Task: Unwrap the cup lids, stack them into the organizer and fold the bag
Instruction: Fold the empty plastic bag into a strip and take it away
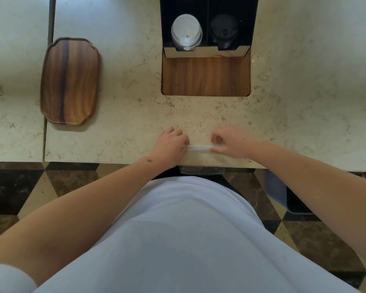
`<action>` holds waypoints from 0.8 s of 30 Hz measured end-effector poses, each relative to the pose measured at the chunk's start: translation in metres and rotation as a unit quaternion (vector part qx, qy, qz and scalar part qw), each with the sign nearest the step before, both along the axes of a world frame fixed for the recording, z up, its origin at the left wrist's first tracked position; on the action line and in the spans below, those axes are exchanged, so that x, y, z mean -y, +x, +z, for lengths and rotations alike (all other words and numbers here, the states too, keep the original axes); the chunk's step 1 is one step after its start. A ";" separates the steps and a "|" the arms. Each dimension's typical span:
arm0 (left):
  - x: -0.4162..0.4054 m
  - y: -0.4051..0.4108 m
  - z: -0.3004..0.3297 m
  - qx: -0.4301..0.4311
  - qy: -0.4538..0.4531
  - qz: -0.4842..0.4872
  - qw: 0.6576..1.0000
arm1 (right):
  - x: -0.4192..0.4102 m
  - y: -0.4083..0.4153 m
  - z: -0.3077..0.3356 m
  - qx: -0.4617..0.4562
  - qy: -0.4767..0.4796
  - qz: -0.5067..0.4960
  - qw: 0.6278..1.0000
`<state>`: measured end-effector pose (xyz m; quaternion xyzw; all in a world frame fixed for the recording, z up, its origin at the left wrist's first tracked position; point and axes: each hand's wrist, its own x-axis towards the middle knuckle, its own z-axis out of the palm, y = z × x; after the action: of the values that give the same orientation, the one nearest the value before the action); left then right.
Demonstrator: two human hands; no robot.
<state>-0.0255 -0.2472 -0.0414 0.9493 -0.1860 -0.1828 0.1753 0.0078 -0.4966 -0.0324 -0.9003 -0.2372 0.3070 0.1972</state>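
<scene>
Head view looks down on two hands at the counter's (125,127) near edge. One clear bag (199,154) lies flat between them, its lower end hanging over the edge; the left hand (170,143) and right hand (230,142) each pinch an end of its white folded strip with curled fingers. Beyond the fingertips stands one black organizer (205,9) with two stacks: white lids (186,31), black lids (224,30). One wooden tray (70,81) sits far left.

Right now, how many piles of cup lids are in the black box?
2. A white stack of lids sits in the left slot of the black organizer, and a black stack of lids in the right slot. More could be hidden deeper inside.
</scene>
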 end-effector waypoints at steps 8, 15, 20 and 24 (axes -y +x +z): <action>0.002 0.001 0.005 -0.012 -0.006 -0.017 1.000 | -0.013 0.007 0.003 -0.027 -0.024 0.032 0.999; -0.004 0.009 0.008 -0.015 0.005 -0.054 0.998 | -0.002 0.008 0.004 -0.037 -0.060 0.059 0.996; -0.012 0.016 0.009 -0.027 0.003 -0.087 0.996 | -0.001 0.006 0.002 -0.043 -0.052 0.041 0.997; -0.018 0.016 0.009 0.008 -0.004 -0.128 0.992 | 0.003 0.004 0.000 -0.013 -0.037 0.044 0.998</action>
<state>-0.0096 -0.2297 -0.0320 0.9186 -0.3080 -0.1948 0.1531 0.0119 -0.5001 -0.0324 -0.8916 -0.2627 0.3357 0.1529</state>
